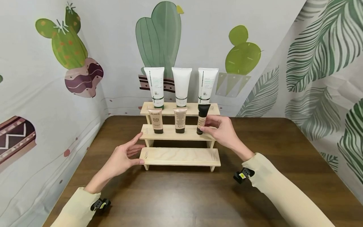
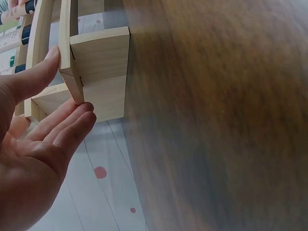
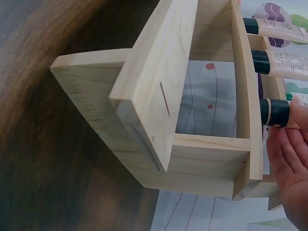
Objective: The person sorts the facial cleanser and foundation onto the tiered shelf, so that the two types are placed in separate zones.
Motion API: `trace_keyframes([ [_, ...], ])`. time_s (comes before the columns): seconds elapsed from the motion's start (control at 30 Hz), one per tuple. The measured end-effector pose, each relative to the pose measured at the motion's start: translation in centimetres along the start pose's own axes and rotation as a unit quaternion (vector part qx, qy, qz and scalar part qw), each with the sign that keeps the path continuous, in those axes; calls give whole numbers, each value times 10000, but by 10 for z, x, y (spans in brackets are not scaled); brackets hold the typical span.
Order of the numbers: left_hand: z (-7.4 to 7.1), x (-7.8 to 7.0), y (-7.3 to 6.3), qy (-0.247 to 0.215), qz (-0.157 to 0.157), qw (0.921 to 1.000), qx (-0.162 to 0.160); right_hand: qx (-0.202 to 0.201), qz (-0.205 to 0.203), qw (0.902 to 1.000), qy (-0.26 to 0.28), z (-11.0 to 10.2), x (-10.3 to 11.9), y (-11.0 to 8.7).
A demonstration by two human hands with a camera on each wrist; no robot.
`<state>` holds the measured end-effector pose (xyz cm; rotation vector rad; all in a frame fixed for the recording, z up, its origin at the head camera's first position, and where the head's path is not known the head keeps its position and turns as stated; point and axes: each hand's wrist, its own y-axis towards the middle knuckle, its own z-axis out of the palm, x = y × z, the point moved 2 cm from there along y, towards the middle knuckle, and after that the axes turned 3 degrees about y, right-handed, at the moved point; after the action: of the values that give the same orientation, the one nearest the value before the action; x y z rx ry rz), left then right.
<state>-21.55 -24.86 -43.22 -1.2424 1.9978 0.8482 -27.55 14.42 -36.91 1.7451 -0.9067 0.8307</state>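
A three-step wooden rack [image 1: 181, 154] stands on the table. My right hand [image 1: 224, 130] pinches a small beige tube with a black top and black cap [image 1: 202, 120] between thumb and fingers, its cap at the right end of the middle step. Two beige tubes stand cap-down to its left: a BB cream tube [image 1: 155, 121] and one with its printed back showing [image 1: 180, 120]. My left hand [image 1: 120, 159] is at the rack's left end, thumb at the bottom step's front corner, index fingertip by the middle step. In the left wrist view, its fingers reach straight along the step's end.
Three white tubes with green bands, among them a white tube [image 1: 181, 85] in the middle, stand on the top step behind. The brown wooden table [image 1: 175, 195] spreads around the rack. A cactus-print cloth [image 1: 119, 41] hangs behind it.
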Motion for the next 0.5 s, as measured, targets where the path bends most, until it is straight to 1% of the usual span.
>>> trace_keyframes([
  [0.17,1,-1,-1,46,-18,10000,-30,0,50,10000,-29,-1,2,0],
  [0.3,0,-2,-1,87,33,10000,-10,27,107,9999,-39,-5,2,-2],
  [0.37,-1,-2,-2,99,89,9999,20,-83,9,9996,-264,-10,5,-6],
  [0.43,-4,0,-2,141,138,9998,84,-296,-139,9972,-671,-17,8,-14],
  [0.5,-8,1,-3,280,188,9993,140,-550,-282,9898,-1285,-29,11,-26],
])
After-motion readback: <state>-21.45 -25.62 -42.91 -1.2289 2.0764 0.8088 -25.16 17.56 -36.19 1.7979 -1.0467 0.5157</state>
